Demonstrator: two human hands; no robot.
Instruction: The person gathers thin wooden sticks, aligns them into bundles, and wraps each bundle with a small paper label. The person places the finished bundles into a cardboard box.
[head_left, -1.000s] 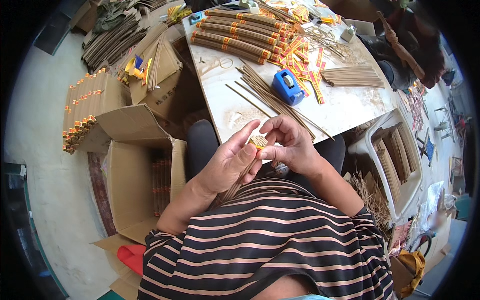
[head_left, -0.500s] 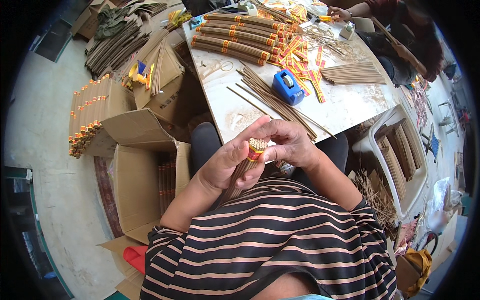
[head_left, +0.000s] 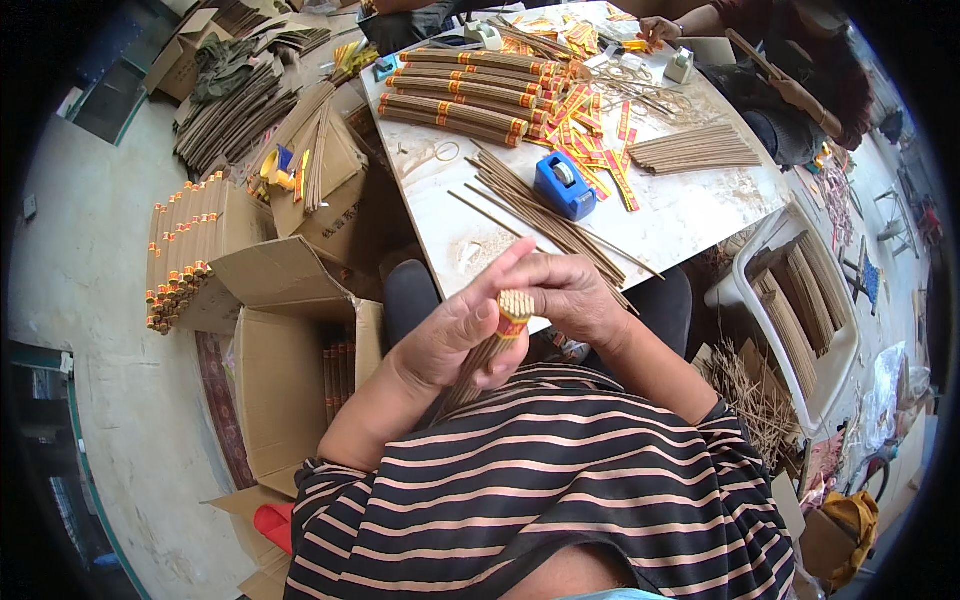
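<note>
A bundle of thin brown incense sticks (head_left: 517, 303) stands tilted in front of my chest, its pale cut ends facing up. Around its top runs a red and yellow paper band. My left hand (head_left: 445, 337) wraps the bundle just below the band, with the forefinger stretched past the top. From the other side my right hand (head_left: 577, 296) is closed against the banded end, its fingers bent behind it; the thumb is partly hidden. The lower part of the bundle drops toward my striped shirt. Beyond my hands, loose incense sticks (head_left: 530, 215) lie on the white table (head_left: 690, 215).
A blue tape dispenser (head_left: 565, 186) stands on the table beside red and yellow labels (head_left: 620, 180). Banded bundles (head_left: 455, 115) are stacked behind. Left of me is an open cardboard box (head_left: 268, 385); at right, a white tub (head_left: 835, 375) of sticks. A co-worker's hand (head_left: 660, 30) is across the table.
The bundle's top has dipped slightly and turned more toward me. My right thumb has shifted behind the band. The whole view has moved a little; both hands stay on the bundle.
</note>
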